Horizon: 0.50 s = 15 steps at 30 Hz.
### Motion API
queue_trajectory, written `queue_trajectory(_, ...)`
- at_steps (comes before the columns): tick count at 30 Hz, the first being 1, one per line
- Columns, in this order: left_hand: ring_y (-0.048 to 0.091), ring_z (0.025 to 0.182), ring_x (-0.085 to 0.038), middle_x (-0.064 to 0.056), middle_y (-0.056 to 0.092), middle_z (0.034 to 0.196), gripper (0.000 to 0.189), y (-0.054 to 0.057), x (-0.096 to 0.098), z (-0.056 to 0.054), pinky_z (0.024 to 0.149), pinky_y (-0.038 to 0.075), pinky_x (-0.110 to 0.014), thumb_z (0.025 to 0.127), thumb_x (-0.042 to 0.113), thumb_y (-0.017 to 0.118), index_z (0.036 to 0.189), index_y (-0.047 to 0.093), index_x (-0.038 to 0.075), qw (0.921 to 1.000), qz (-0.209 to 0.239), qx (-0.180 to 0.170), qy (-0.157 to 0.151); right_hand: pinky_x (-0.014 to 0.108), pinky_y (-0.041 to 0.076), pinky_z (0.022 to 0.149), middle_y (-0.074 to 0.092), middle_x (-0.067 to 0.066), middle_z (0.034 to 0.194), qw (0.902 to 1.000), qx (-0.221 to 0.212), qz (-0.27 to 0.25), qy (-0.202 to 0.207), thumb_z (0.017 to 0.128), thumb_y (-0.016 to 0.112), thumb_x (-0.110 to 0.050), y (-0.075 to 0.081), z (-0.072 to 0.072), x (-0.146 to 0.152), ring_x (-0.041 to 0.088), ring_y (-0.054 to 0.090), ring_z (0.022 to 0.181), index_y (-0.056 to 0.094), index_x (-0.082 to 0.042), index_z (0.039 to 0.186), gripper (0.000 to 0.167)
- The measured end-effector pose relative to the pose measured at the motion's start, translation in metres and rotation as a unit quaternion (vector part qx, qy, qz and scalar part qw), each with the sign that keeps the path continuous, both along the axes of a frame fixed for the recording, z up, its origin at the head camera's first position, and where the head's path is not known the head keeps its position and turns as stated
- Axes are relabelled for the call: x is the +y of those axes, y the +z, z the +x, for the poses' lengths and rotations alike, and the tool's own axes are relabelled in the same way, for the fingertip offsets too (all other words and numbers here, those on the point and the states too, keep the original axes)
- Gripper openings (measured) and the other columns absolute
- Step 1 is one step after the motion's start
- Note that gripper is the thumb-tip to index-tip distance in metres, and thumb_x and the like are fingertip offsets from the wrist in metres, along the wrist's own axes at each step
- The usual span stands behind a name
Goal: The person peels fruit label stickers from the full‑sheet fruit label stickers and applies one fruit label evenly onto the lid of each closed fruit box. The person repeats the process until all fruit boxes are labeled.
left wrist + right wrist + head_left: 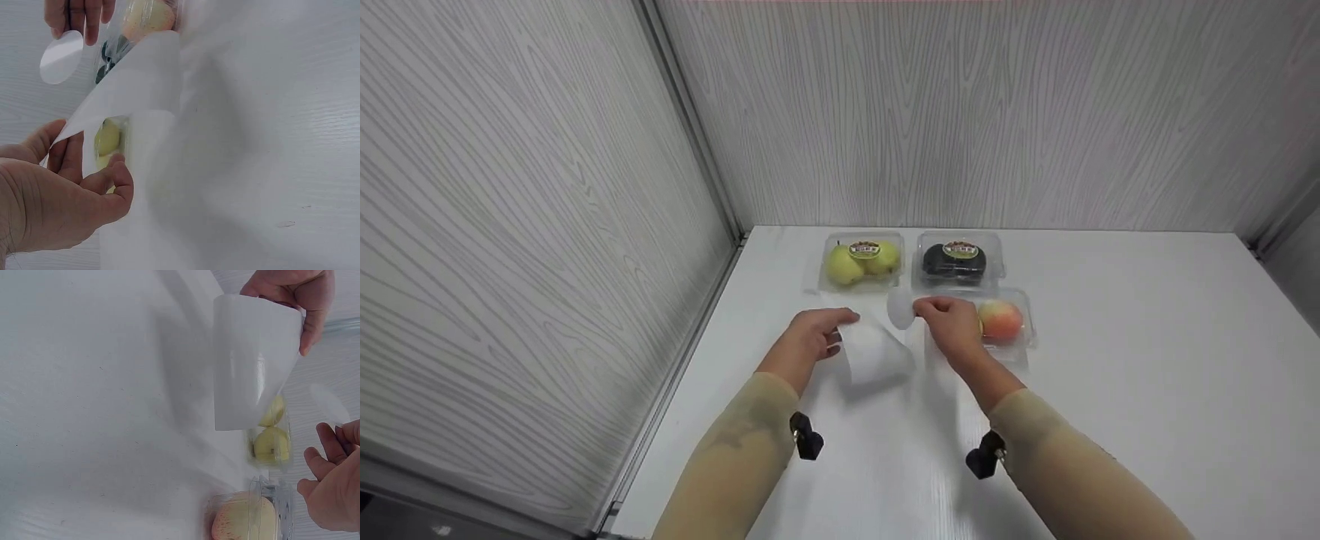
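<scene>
My left hand [808,339] pinches a white paper sheet [876,352] by its edge, and the sheet curls in the air above the table. Between thumb and fingertips, my right hand [952,328] holds a pale oval sticker [900,308], its face plain white from this side. In the left wrist view the sticker [61,57] is apart from the sheet [138,79]. Just under the right hand lies a clear plastic box of peach-like fruit [1002,321], partly hidden by that hand; no label shows on the visible part of its lid.
Behind the hands stand two clear boxes: one with yellow-green pears [846,267], one with dark fruit [955,264]. Each lid bears an oval label. A wood-grain panel [945,120] rises at the table's back edge, another panel [547,210] on the left.
</scene>
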<state>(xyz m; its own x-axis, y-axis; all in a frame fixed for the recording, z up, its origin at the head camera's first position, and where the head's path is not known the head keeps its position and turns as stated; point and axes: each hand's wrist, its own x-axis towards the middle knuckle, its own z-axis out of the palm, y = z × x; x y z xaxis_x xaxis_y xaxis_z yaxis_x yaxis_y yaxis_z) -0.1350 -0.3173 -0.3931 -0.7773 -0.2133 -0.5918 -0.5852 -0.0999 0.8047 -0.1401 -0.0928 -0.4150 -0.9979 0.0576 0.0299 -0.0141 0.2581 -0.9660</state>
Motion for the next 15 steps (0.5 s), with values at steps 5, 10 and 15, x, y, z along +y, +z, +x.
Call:
queue_trajectory(5, 0.066, 0.092, -0.018, -0.003, 0.07, 0.103, 0.04, -0.009, -0.002, -0.006, 0.088, 0.053, -0.033, 0.087, 0.012, 0.085, 0.121, 0.066, 0.005, 0.9998, -0.019, -0.004, 0.007, 0.034, 0.049, 0.091, 0.079, 0.005, 0.098, 0.9997, 0.005, -0.022, 0.003, 0.095, 0.07, -0.018, 0.001, 0.001, 0.004, 0.021, 0.063, 0.099, 0.083, -0.002, 0.099, 0.02)
queue_trajectory(10, 0.062, 0.098, -0.021, -0.008, 0.063, 0.12, 0.051, -0.024, -0.007, -0.01, 0.084, 0.052, -0.031, 0.086, 0.014, 0.087, 0.13, 0.063, 0.003, 0.9989, -0.043, -0.019, 0.004, 0.03, 0.048, 0.087, 0.078, 0.005, 0.099, 0.9995, -0.001, -0.032, 0.004, 0.096, 0.069, -0.016, -0.003, 0.005, 0.011, 0.021, 0.063, 0.098, 0.083, -0.002, 0.1, 0.02)
queue_trajectory(15, 0.064, 0.109, -0.025, -0.014, 0.062, 0.135, 0.058, -0.032, -0.015, -0.01, 0.089, 0.052, -0.033, 0.086, 0.017, 0.088, 0.136, 0.062, 0.002, 0.9958, -0.087, -0.026, -0.008, 0.028, 0.049, 0.08, 0.078, 0.006, 0.101, 0.9994, -0.007, -0.033, 0.002, 0.097, 0.07, -0.019, -0.003, 0.007, 0.017, 0.026, 0.064, 0.1, 0.082, -0.002, 0.104, 0.021)
